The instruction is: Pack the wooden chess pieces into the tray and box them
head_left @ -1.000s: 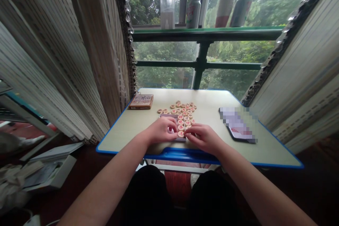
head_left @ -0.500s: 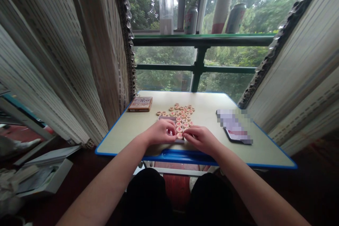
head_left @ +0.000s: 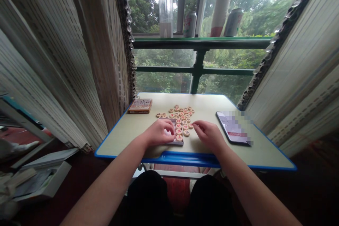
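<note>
Round wooden Chinese chess pieces (head_left: 181, 113) with red or dark characters lie in a loose cluster on the table. A shallow box tray (head_left: 182, 139) sits at the near side of the cluster, with red-marked pieces (head_left: 179, 131) in a column along its right side. My left hand (head_left: 160, 132) arches over the tray's left part, fingers bent and apart from the thumb, the thumb tip close to the column; the palm side is hidden. To the right of the tray, my right hand (head_left: 208, 132) is open, its fingertips at the edge of a red-marked piece (head_left: 190, 126).
On the table (head_left: 124, 134) a printed cardboard box (head_left: 140, 106) lies at the back left and a phone (head_left: 230, 129), partly blurred, at the right. Cans (head_left: 234, 22) and stacked cups stand on the window ledge. Curtains (head_left: 100, 60) hang on both sides.
My right hand has moved away from the tray's near right edge, back and to the right. A red-marked piece now shows plainly at the near end of the column. My left hand stays over the tray.
</note>
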The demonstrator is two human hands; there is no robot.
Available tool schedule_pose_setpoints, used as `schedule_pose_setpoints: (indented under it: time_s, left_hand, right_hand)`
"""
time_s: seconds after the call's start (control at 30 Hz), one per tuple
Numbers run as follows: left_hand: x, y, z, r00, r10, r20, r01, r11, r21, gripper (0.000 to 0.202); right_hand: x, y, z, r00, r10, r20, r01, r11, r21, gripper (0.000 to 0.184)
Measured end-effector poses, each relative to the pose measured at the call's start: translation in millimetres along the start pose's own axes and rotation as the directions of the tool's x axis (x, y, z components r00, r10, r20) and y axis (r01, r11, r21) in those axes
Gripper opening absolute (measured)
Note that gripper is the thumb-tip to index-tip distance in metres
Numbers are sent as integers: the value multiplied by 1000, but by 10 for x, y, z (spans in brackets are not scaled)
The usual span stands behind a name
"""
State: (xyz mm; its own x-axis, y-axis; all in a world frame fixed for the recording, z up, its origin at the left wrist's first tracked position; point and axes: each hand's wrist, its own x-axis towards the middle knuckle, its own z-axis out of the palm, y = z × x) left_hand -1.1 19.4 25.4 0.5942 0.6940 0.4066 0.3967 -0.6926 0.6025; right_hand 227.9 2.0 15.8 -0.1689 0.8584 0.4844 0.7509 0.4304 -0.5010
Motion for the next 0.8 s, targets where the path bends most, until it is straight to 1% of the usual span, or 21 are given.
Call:
schedule_pose_setpoints:
  time_s: [0.1, 0.17, 0.23, 0.3, 0.33, 0.4, 0.47, 0.53, 0.57, 0.67, 0.73, 0.8]
  left_hand:
    - [-6, 11, 5, 1000, 10, 15, -10, 1000, -4, 9]
    - [0, -6, 2, 1000, 3, -22, -3, 1000, 9, 8]
    - [16, -51, -11, 990, -41, -136, 49, 997, 59, 9]
    - [37, -116, -28, 957, -88, -277, 125, 985, 116, 12]
    - [45, -153, -36, 940, -100, -325, 152, 979, 137, 15]
    - [55, -227, -44, 923, -113, -369, 185, 968, 167, 23]
    - [53, -298, -38, 915, -151, -374, 232, 956, 182, 36]
    - [42, -364, -20, 906, -229, -356, 305, 936, 176, 52]
    - [35, -394, -10, 901, -272, -337, 342, 924, 168, 58]
    - [7, -465, 10, 880, -378, -288, 429, 892, 142, 72]
    - [-15, -493, 12, 874, -405, -270, 449, 885, 125, 78]
    - [-34, -510, 12, 878, -407, -252, 445, 887, 121, 82]
  right_hand:
    - [13, 23, 4, 996, 91, 10, -91, 994, -59, 24]
    - [26, 48, 20, 989, 149, 21, -146, 984, -98, 23]
    - [41, 82, 46, 980, 196, 30, -191, 974, -124, 25]
    - [54, 115, 78, 978, 208, 30, -202, 971, -129, 33]
    - [58, 130, 94, 981, 194, 25, -190, 973, -129, 36]
    - [61, 154, 125, 987, 162, 12, -159, 978, -136, 39]
    - [57, 171, 154, 986, 165, 18, -160, 975, -152, 45]
    - [50, 180, 179, 981, 184, 55, -173, 970, -171, 52]
    - [47, 182, 189, 980, 186, 77, -170, 968, -183, 52]
    - [41, 172, 206, 980, 167, 107, -138, 961, -239, 43]
    - [38, 157, 205, 982, 150, 115, -114, 954, -276, 35]
    - [36, 141, 196, 984, 116, 132, -73, 954, -290, 29]
